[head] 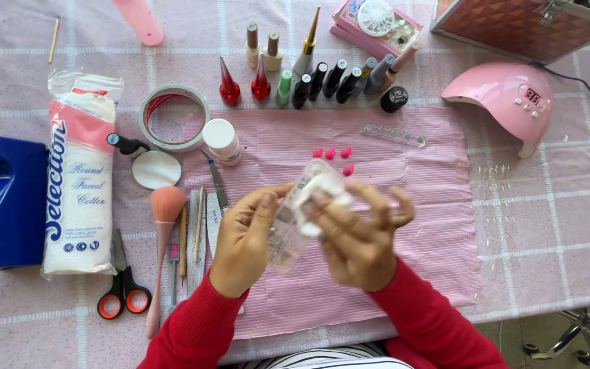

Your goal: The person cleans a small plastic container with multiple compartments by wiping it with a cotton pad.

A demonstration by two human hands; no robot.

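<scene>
Left hand (244,239) grips a clear plastic strip of nail tips (293,215) above the pink ribbed mat (431,205). Right hand (360,236) presses a white cotton pad (319,195) against it, fingers closed on the pad.

Table (568,225) covered by a pink checked cloth, with a pink ribbed mat (404,205) laid at its centre. Resting on the cloth: pack of cotton pads (80,178), tape roll (174,117), scissors (123,287), powder brush (164,225), row of polish bottles (322,82) (caps mostly black), pink nail lamp (503,99), blue device (5,201).
</scene>
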